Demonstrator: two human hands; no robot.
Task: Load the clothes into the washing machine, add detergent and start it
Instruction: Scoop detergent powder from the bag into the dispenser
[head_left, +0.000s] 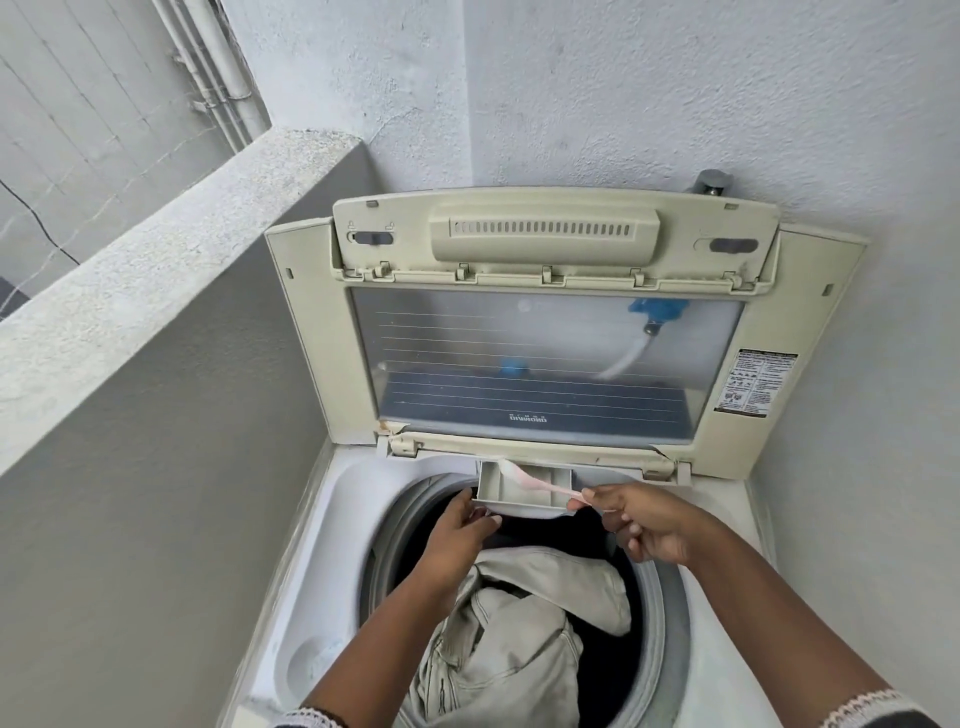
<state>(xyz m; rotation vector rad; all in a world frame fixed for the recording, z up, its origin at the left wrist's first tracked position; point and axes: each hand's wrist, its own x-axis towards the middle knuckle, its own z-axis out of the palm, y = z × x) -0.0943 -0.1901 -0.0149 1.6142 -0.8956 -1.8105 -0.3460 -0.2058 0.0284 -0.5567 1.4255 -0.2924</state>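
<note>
I see the white top-loading washing machine (332, 499) with its cream lid (550, 322) raised and the pale beige clothes (519, 639) already in the drum. At its far rim my left hand (462, 535) steadies the small grey pull-out detergent drawer (519, 493). My right hand (649, 525) keeps a narrow pinch grip on the pale pink plastic scoop (535, 480). Tipping off-centre, I judge, could spill detergent onto the clothes.

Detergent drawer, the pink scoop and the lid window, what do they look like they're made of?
Detergent drawer: looks like moulded cream plastic, matte, slightly yellowed. Pink scoop: probably thin plastic, pale and translucent, though blurred. Lid window: clear glass or plastic, glossy; a hose shows through it.
</note>
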